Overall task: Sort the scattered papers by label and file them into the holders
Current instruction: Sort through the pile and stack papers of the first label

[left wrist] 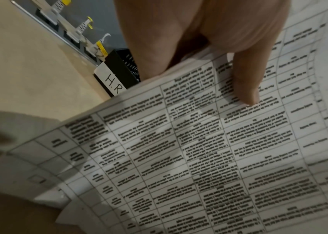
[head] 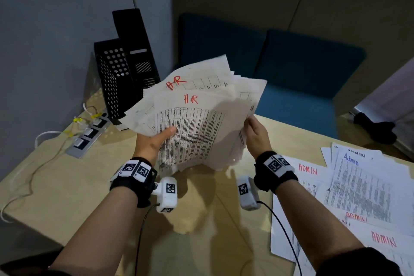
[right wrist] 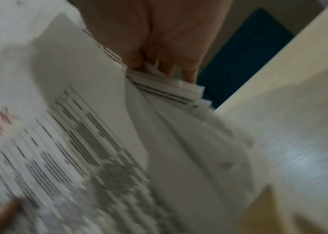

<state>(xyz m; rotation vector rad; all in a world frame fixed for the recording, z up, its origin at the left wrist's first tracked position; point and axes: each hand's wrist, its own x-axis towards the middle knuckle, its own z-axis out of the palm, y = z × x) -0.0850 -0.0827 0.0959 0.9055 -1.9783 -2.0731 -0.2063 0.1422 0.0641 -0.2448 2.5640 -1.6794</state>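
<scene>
Both hands, the left hand [head: 154, 139] and right hand [head: 255, 134], are gripping the HR papers [head: 192, 116] above the desk [head: 212, 219]; the HR holder [head: 112, 80] is waiting nearby, apparently unfilled; the ADMIN papers [head: 358, 188] are lying sorted, unfiled.

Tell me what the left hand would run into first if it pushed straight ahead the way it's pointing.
Probably the black perforated file holder labelled H.R: the left hand, gripping the stack of HR-marked printed papers, points towards it. Depth is unclear.

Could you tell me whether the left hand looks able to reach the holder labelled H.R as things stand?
Probably yes, though not freely: the left hand grips the HR papers together with the right hand. The holder stands just beyond, nothing between.
</scene>
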